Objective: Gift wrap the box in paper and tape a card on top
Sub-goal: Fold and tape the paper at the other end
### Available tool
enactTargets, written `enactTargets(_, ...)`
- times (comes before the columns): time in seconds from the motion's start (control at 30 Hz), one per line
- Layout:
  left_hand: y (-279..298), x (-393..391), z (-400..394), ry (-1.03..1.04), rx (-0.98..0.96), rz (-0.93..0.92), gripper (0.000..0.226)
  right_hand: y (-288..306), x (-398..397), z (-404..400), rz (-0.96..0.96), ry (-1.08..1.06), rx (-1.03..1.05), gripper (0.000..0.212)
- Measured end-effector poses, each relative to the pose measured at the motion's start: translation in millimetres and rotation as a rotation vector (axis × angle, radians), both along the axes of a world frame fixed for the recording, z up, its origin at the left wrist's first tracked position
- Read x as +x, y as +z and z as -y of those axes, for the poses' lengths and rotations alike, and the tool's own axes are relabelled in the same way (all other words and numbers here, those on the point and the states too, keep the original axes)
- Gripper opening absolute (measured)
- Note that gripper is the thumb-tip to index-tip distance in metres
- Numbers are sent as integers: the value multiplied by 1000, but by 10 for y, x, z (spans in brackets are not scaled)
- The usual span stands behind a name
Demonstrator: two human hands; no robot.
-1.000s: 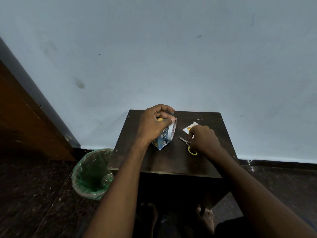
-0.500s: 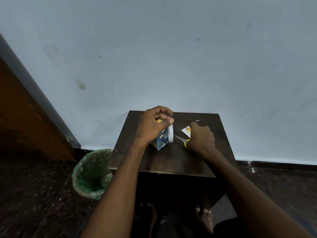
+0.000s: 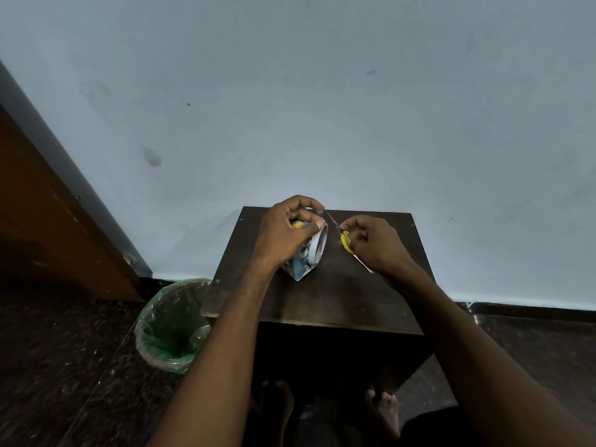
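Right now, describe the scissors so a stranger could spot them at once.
Find the small dark wooden table against the pale wall. Right of the blue-patterned wrapped box and white tape roll, the right hand holds the scissors: the only thing with bright yellow handles and thin metal blades.

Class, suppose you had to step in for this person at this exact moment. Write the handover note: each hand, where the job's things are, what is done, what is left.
Left hand: grips the white tape roll against the small box wrapped in blue cartoon-print paper, pinching a pulled strip of tape.
Right hand: holds the yellow-handled scissors, blades pointing up at the strip.
Both sit on the dark wooden table; a green-lined bin stands to its left.
Done: box looks wrapped.
Left: cut the strip, stick it down, tape the card on top. The card is not clearly visible now, perhaps under the right hand.
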State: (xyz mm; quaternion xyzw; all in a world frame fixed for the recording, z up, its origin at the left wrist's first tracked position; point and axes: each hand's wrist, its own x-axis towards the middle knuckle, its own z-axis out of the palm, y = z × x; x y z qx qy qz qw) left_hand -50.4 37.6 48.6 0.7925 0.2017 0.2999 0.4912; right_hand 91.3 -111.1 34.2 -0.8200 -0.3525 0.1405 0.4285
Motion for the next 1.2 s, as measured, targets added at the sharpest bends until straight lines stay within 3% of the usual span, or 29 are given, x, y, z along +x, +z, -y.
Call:
enactTargets(0.3, 2, -20, -27, -7, -4, 18, 29, 165, 115, 186, -133, 194, 53, 33)
enactTargets(0.67, -19, -25, -45, -22, 35, 17, 33, 197, 67, 147, -127, 191, 105, 28)
enactTargets(1.2, -20, -31, -48, -59, 63, -2, 37, 284, 1, 156, 51, 159, 107, 26)
